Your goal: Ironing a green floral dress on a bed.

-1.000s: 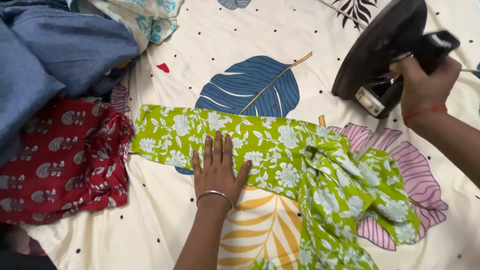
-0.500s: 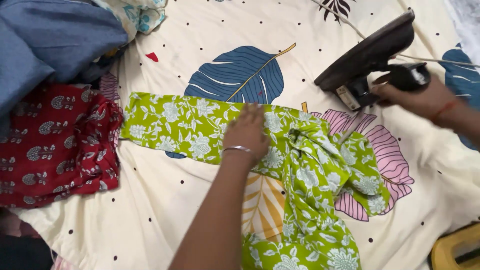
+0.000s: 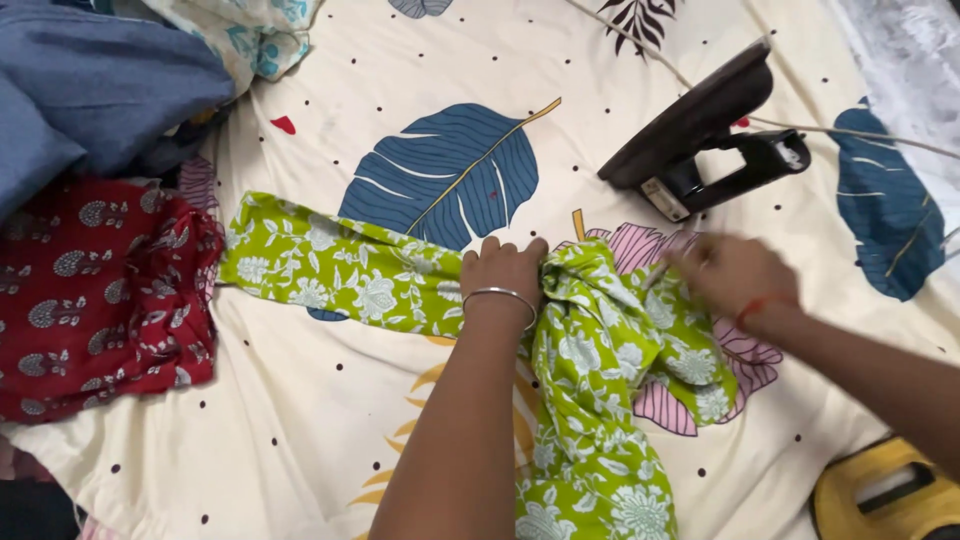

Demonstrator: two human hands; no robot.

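Note:
A lime-green floral garment (image 3: 330, 265) lies across a cream bedsheet (image 3: 300, 440) printed with big leaves. Its left part is flat, its right part is bunched up. My left hand (image 3: 503, 268), with a metal bangle on the wrist, grips the cloth at the start of the bunched part, fingers curled into it. My right hand (image 3: 730, 275) is blurred and rests on the crumpled right end of the garment, fingers closing on the fabric. A black clothes iron (image 3: 700, 130) stands tilted on its heel on the sheet beyond my right hand, untouched.
A red patterned cloth (image 3: 95, 290) lies at the left, with blue fabric (image 3: 90, 80) and a teal-printed cloth (image 3: 250, 30) piled behind it. The iron's cord (image 3: 860, 132) runs off to the right. A yellow object (image 3: 890, 495) sits at the lower right corner.
My right hand has let go of the iron, which now stands on the sheet, and moved down onto the garment. My left hand slid right along the cloth and gripped it.

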